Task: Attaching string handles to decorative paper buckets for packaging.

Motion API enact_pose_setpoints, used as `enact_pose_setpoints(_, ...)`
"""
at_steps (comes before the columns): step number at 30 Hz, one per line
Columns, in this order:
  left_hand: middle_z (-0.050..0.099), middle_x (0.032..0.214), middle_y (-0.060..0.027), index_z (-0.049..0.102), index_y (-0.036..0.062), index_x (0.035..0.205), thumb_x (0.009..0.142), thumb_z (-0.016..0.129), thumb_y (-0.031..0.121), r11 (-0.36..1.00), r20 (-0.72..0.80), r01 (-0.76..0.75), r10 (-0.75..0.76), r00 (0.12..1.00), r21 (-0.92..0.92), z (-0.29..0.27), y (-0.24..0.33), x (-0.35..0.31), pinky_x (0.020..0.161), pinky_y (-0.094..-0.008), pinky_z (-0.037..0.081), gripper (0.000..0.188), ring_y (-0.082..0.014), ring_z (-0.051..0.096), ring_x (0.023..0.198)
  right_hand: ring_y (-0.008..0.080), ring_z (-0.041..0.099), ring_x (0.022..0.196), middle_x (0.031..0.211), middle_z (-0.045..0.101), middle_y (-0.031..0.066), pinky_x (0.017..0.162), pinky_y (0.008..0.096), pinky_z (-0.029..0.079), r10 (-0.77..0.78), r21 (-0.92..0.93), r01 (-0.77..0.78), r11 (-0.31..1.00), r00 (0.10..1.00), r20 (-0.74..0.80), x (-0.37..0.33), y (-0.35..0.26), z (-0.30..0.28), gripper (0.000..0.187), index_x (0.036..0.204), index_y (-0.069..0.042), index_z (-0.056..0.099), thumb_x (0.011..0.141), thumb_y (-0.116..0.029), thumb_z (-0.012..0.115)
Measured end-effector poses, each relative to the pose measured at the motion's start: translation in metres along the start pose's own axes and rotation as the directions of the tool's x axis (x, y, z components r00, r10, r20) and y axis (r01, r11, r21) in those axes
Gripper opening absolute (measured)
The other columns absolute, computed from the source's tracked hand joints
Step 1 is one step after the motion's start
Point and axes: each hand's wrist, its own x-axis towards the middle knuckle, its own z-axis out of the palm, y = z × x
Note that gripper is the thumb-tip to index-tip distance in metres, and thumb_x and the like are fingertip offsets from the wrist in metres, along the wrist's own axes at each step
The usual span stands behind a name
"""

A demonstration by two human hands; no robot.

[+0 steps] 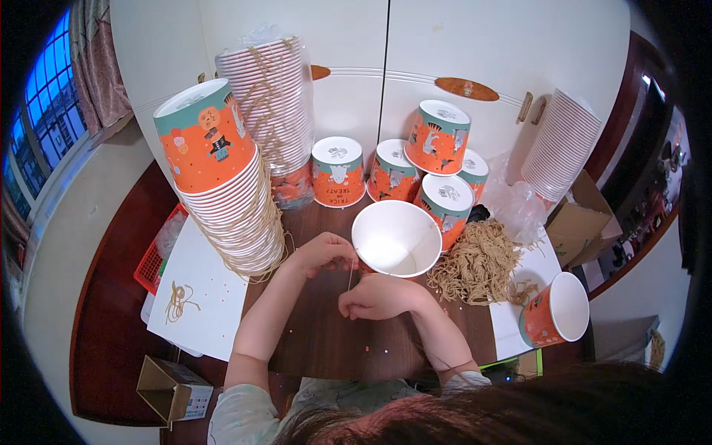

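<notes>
An open paper bucket [398, 241], white inside, stands upright on the brown table in front of me. My left hand [330, 252] is at the left side of its rim, fingers pinched on a thin tan cord [351, 274]. The cord runs down from there toward my right hand [377, 297]. That hand is closed at the near side of the bucket, with its fingertips at the cord's lower end. The fingers partly hide where the cord meets the bucket. To the right of the bucket lies a tangled heap of tan cords [478, 263].
A tall stack of nested buckets [233, 215] with cords hanging stands at left, a bagged stack [267, 104] behind it. Several upside-down orange buckets [339, 172] are at the back. One bucket [545, 315] lies tilted at right. Loose cords [180, 302] lie on a white sheet.
</notes>
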Motion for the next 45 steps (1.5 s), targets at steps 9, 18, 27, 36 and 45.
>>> enact_pose_setpoints(9,0.06,0.066,-0.0026,0.059,0.0057,0.07,0.076,0.058,0.015,1.0,-0.068,-0.006,0.005,0.998,-0.017,0.001,0.003,-0.002,0.044,-0.0171,0.034,0.012,-0.0064,0.052,0.055,0.0269,0.058,0.065,0.068,0.059,0.0086,0.059,0.0385,0.044,-0.014,0.029,0.014,0.999,1.0,-0.013,0.0,-0.006,0.0,0.011,0.08,-0.01,0.057,0.076,-0.015,0.048)
enact_pose_setpoints(18,0.052,0.056,-0.001,0.047,0.0084,0.071,0.081,0.057,0.018,0.983,-0.2,-0.149,0.168,0.965,0.109,0.007,0.006,0.0,0.04,-0.0182,0.035,0.017,-0.0062,0.05,0.047,0.0307,0.058,0.067,0.069,0.058,0.0124,0.061,0.0411,0.044,0.132,-0.076,-0.129,0.989,0.991,0.034,-0.002,-0.034,0.005,0.014,0.088,-0.01,0.054,0.077,-0.015,0.047)
enact_pose_setpoints(27,0.048,0.054,-0.0064,0.044,0.0022,0.071,0.077,0.058,0.006,0.436,-0.323,-0.365,0.887,0.33,0.823,0.012,0.083,-0.087,0.041,-0.0252,0.037,0.016,-0.009,0.047,0.044,0.0242,0.056,0.072,0.07,0.057,0.007,0.072,0.0352,0.039,-0.035,-0.501,-0.147,0.853,0.941,-0.336,-0.003,-0.083,-0.012,0.017,0.09,-0.008,0.056,0.074,-0.014,0.055)
enact_pose_setpoints(36,0.05,0.073,-0.006,0.047,0.0074,0.077,0.066,0.061,0.007,-0.168,0.317,0.531,0.927,-0.203,0.831,-0.082,0.194,-0.175,0.046,-0.0347,0.044,0.017,-0.0265,0.054,0.056,0.0229,0.051,0.087,0.08,0.052,0.0086,0.096,0.0424,0.031,-0.663,-0.79,-0.065,0.609,0.506,-0.552,0.113,-0.1,-0.078,0.011,0.074,-0.003,0.055,0.065,-0.007,0.05)
enact_pose_setpoints(45,0.05,0.083,-0.0082,0.044,0.0077,0.088,0.075,0.05,0.007,-0.092,0.034,0.66,0.994,0.1,0.745,-0.167,0.14,-0.172,0.049,-0.0381,0.046,0.014,-0.0291,0.057,0.063,0.0239,0.055,0.084,0.078,0.056,0.0089,0.091,0.0455,0.032,-0.536,-0.758,-0.112,0.642,0.641,-0.549,0.181,-0.065,-0.063,0.011,0.076,-0.005,0.055,0.067,-0.01,0.052)
